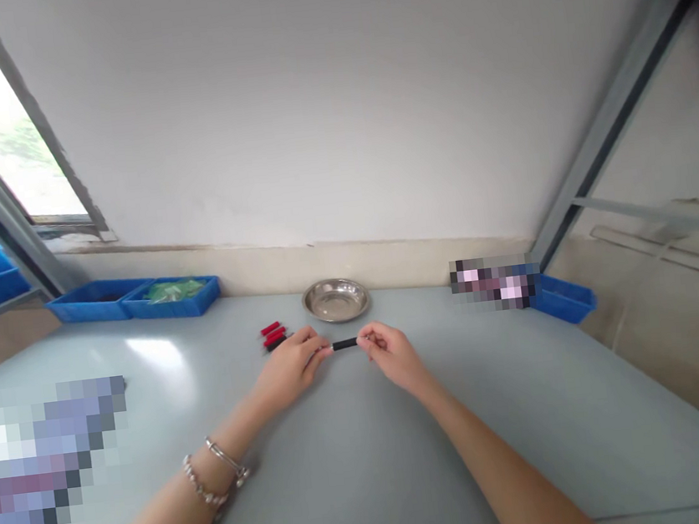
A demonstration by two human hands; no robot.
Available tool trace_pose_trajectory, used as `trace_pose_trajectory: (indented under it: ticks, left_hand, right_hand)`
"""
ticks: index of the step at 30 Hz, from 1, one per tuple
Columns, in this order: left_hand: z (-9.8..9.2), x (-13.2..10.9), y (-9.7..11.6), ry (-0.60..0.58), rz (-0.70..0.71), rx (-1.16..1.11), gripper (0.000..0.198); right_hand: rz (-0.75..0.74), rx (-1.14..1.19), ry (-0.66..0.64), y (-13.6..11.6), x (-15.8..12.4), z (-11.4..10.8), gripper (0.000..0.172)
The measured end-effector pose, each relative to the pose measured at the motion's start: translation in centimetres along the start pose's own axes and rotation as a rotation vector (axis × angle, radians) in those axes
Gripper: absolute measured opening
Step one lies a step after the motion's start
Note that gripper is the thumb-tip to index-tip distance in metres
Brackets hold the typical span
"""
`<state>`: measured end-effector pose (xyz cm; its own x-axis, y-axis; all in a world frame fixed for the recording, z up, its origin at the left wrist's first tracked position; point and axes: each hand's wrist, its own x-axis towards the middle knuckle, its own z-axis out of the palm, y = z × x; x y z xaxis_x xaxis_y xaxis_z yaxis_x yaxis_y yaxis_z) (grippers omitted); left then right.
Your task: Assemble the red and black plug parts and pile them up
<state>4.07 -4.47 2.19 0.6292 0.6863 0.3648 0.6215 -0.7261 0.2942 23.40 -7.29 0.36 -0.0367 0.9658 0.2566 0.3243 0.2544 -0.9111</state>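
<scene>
Both hands meet over the middle of the grey table (pixel 530 409). My left hand (pixel 291 363) pinches one end of a short black rod-like part (pixel 345 344), and my right hand (pixel 388 352) pinches its other end. The part is held level just above the table. Behind my left hand lie a few small red and black pieces (pixel 273 334). A bracelet sits on my left wrist.
A round metal dish (pixel 336 300) stands behind the hands near the wall. Two blue bins (pixel 132 298) sit at the back left, one with green items. Another blue bin (pixel 561 298) is at the back right. Blurred patches cover areas at left and right.
</scene>
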Motion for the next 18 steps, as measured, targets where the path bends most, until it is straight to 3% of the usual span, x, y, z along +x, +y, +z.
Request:
trace_pose_trajectory:
  ticks: [18]
  left_hand:
    - [0.00,-0.03,0.01,0.012,0.007,-0.011,0.035]
  right_hand:
    - [0.021,0.083,0.006,-0.40,-0.11,-0.05,0.010]
